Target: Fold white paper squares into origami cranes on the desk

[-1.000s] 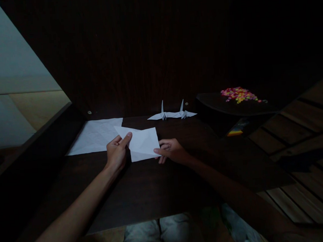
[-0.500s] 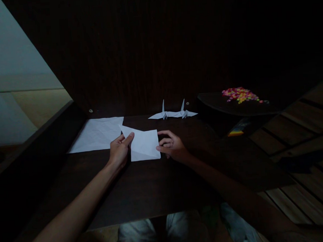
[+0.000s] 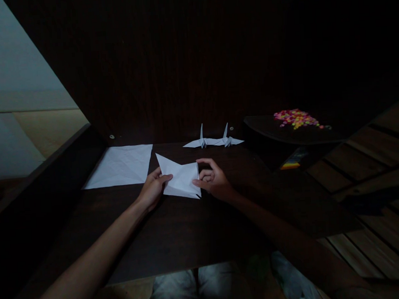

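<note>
A folded sheet of white paper [image 3: 183, 180] is held between my two hands over the dark desk. Its upper left corner rises to a point, and its layers part a little at the lower right. My left hand [image 3: 153, 187] pinches the left side, thumb on top and fingers behind. On the right edge, my right hand [image 3: 212, 179] grips with the thumb in front, the index finger reaching over the top corner and the other fingers curled. Behind them, two folded paper cranes [image 3: 214, 142] sit side by side against the back panel.
A creased white sheet [image 3: 122, 167] lies flat at the left on the desk [image 3: 158, 242]. On a rounded shelf [image 3: 262, 127] at the right is a pile of small pink and yellow pieces [image 3: 299, 118]. A raised side board [image 3: 41, 170] borders the left.
The folded paper has tilted and shifted slightly right, its layers opening at the lower right corner. My left hand has moved right with it; my right hand stays nearly in place.
</note>
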A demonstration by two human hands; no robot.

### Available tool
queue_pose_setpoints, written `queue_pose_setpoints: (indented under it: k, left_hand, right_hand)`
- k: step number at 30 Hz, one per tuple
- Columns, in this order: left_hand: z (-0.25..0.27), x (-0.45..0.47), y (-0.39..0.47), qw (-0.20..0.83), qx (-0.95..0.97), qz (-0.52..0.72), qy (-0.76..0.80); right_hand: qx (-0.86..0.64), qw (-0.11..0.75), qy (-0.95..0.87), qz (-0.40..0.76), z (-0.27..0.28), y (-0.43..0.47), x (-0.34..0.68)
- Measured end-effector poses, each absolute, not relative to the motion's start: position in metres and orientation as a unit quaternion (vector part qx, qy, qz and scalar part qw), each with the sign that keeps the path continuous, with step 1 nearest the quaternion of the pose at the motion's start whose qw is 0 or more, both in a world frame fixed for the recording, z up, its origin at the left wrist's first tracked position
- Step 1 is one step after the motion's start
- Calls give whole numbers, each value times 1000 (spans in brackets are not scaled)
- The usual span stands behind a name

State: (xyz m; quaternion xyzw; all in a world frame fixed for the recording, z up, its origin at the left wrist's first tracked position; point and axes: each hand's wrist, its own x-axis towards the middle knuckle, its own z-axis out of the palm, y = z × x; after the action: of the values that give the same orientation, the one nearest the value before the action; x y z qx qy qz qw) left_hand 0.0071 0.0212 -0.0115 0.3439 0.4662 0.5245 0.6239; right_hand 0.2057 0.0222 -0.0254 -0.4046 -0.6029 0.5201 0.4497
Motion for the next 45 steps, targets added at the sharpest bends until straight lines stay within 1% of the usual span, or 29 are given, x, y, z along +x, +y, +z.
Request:
queue_pose_setpoints:
  k: [6,11,16,22,24,28,32,38,45]
  left_hand:
    - [-9,7,21,632,347,518,461]
    - [-10,6,21,603,335,546,475]
    - [-15,5,24,584,313,574,481]
    - [-15,4,25,601,305,559,483]
    - [-12,5,24,613,296,561,470]
    - [-3,6,22,659,271,566,415]
    - [-2,8,19,676,290,561,380]
    - [-7,14,12,675,359,534,361]
    - [-4,15,11,700,306,528,371]
  right_hand:
    - [-401,417,-662,477,-27,23,210]
    - [-353,387,-736,429,-23,21,216]
    - [-318,373,-817,304,-21,16,217]
    - [-332,390,-838,189,-31,15,210]
    - [-345,394,-832,182,-31,16,208]
    - [-365,416,-806,210,-26,16,208]
    - [-361,420,-802,223,-24,16,207]
    - [-350,393,-816,241,-27,11,204]
    - [-358,349,-841,207,-26,6,203]
